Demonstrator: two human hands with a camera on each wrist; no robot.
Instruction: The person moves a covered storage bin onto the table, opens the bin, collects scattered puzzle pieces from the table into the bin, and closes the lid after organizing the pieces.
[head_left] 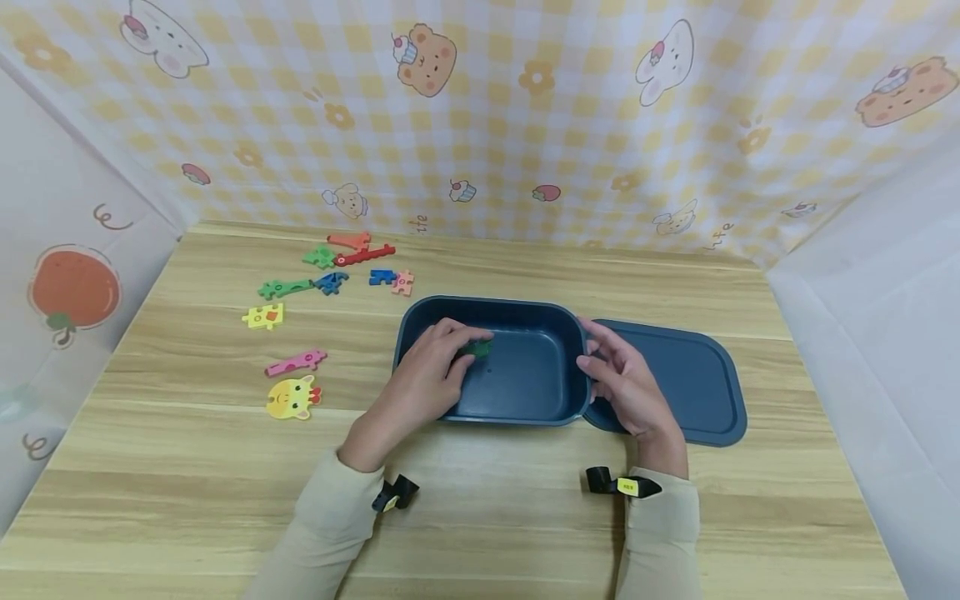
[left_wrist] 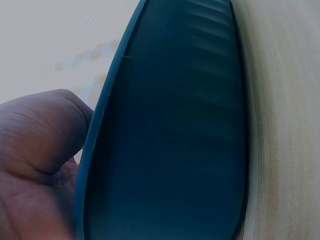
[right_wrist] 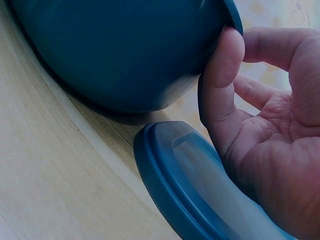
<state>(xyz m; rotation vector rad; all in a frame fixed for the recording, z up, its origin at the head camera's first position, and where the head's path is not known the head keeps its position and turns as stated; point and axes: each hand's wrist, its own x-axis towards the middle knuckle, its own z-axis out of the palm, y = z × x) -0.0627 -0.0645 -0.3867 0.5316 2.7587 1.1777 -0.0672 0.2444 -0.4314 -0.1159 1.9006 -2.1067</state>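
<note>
A dark blue rectangular box [head_left: 525,410] stands uncovered on the table. My left hand [head_left: 431,367] reaches over its left part and pinches a green puzzle piece [head_left: 481,348] between thumb and fingers. In the left wrist view the box wall [left_wrist: 170,130] hides the piece and the fingertips. At the box's right end my right hand [head_left: 628,377] holds the rim, with the thumb and fingers [right_wrist: 227,55] at the wall's edge. The blue lid [head_left: 686,383] lies flat on the table, partly beneath the right hand.
Left of the box lie a yellow giraffe-head piece [head_left: 288,398], a pink piece [head_left: 296,363], a yellow piece [head_left: 264,317], green [head_left: 285,288] and blue [head_left: 331,283] pieces, and a red strip [head_left: 365,255]. A patterned curtain [head_left: 495,125] hangs behind the wooden table [head_left: 480,533].
</note>
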